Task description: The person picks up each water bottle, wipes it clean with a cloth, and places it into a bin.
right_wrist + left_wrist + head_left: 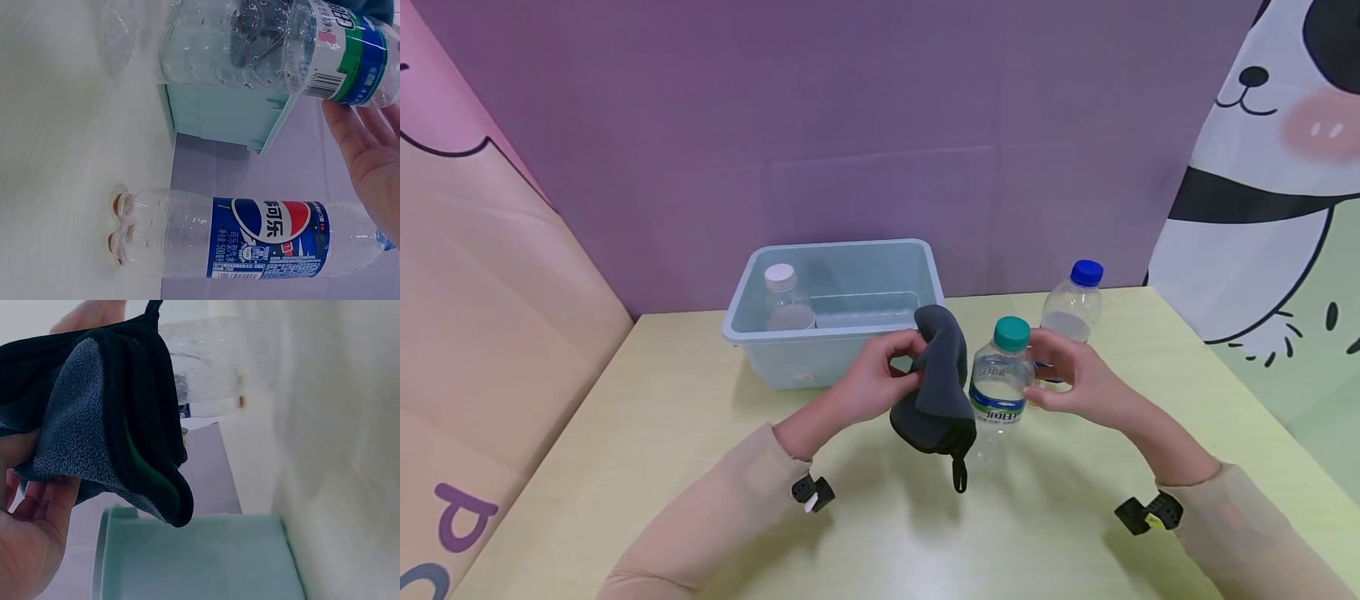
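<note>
Pinching a bunched grey cloth [936, 383] between thumb and fingers, the left hand [872, 379] holds it up just above the yellow-green table [647, 433] — right against the green-capped bottle [1000, 379], in front of the pale blue bin [842, 321]. The right hand [1075, 375] rests loosely spread at that upright bottle's other side, fingers nearly straight, gripping nothing, with a blue-capped bottle [1075, 304] standing just behind it.

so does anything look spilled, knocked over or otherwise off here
Nothing is spilled or toppled. The green-capped clear plastic bottle, the blue-capped clear cola bottle and the white-capped bottle in the pale blue plastic bin all stand upright. The one oddity is a dark grey fleece cloth, bunched in the left hand.
</note>
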`<state>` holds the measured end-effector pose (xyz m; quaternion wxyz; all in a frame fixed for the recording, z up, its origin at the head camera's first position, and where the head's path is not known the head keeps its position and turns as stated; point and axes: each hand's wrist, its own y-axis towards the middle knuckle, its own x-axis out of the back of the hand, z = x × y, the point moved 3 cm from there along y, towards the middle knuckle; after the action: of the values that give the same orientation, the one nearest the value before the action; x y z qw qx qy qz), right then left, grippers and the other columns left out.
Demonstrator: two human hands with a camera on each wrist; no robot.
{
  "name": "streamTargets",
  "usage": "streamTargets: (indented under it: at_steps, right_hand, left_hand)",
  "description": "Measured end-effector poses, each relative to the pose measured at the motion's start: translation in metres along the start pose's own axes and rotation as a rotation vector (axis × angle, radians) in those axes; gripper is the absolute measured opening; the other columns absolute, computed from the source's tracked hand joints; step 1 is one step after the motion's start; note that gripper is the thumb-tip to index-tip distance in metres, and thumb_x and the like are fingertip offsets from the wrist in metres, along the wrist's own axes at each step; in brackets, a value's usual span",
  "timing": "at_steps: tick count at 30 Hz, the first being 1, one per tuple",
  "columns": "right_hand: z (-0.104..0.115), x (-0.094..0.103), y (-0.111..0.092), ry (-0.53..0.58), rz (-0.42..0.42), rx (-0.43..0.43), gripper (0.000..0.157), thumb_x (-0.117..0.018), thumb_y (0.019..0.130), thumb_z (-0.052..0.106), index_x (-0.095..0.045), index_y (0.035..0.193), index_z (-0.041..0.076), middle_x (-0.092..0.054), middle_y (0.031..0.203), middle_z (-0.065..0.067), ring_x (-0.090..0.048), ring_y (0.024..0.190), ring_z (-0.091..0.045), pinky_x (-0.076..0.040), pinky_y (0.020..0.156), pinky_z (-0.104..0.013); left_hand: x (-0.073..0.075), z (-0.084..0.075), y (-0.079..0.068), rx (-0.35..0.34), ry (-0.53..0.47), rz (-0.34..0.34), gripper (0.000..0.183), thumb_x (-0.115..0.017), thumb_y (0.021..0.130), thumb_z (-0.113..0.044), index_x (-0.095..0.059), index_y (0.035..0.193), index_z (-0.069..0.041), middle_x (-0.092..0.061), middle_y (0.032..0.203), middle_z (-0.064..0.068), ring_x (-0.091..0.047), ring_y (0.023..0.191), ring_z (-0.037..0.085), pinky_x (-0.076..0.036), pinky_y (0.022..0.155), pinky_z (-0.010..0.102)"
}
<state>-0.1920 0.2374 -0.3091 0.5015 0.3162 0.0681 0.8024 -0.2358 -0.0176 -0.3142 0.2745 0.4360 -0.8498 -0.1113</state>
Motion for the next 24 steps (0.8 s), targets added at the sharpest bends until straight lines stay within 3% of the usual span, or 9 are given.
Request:
streamTargets:
  at_steps: [4, 7, 11, 17, 24]
  right_hand:
    - [0.001, 0.001, -0.001, -0.028, -0.004, -0.025, 0.052, -0.065, 0.082, -0.011, -0.051, 0.131, 0.002, -0.057, 0.124, 0.011, -0.058, 0.109, -0.005, -0.048, 0.089, -0.022]
    - [0.001, 0.002, -0.003, -0.070, -0.015, -0.042, 0.052, -0.066, 0.083, -0.009, -0.045, 0.131, -0.009, -0.057, 0.125, 0.002, -0.058, 0.109, -0.004, -0.048, 0.089, -0.021]
    - [0.000, 0.002, -0.004, -0.097, -0.021, -0.054, 0.054, -0.066, 0.083, -0.008, -0.044, 0.132, -0.010, -0.057, 0.125, -0.008, -0.057, 0.109, -0.003, -0.047, 0.090, -0.021]
    - [0.000, -0.002, -0.004, -0.118, -0.043, -0.071, 0.061, -0.069, 0.081, -0.008, -0.041, 0.135, -0.008, -0.056, 0.126, 0.006, -0.057, 0.110, -0.005, -0.047, 0.090, -0.021]
    - [0.004, -0.007, 0.001, -0.211, -0.084, -0.141, 0.072, -0.078, 0.079, 0.002, -0.039, 0.140, 0.000, -0.055, 0.127, -0.019, -0.056, 0.112, -0.037, -0.049, 0.088, -0.037]
  left_hand:
    - [0.005, 0.003, -0.008, 0.003, 0.010, -0.002, 0.015, -0.061, 0.085, 0.014, -0.059, 0.089, 0.000, -0.062, 0.086, 0.009, -0.060, 0.084, 0.023, -0.057, 0.070, 0.032]
    - [0.009, 0.006, -0.012, 0.009, 0.009, -0.008, 0.016, -0.062, 0.084, 0.014, -0.059, 0.089, 0.000, -0.063, 0.086, 0.007, -0.061, 0.084, 0.023, -0.057, 0.069, 0.032]
    - [0.014, 0.008, -0.017, 0.026, 0.012, -0.017, 0.016, -0.062, 0.084, 0.014, -0.059, 0.089, -0.001, -0.063, 0.088, 0.012, -0.059, 0.082, 0.022, -0.057, 0.070, 0.032]
    - [0.020, 0.009, -0.022, 0.036, 0.020, -0.033, 0.015, -0.063, 0.085, 0.013, -0.060, 0.090, -0.001, -0.062, 0.087, 0.012, -0.059, 0.081, 0.021, -0.058, 0.071, 0.033]
    - [0.026, 0.009, -0.026, 0.033, 0.011, -0.055, 0.015, -0.064, 0.085, 0.013, -0.060, 0.090, -0.001, -0.062, 0.086, 0.013, -0.060, 0.082, 0.020, -0.058, 0.072, 0.033]
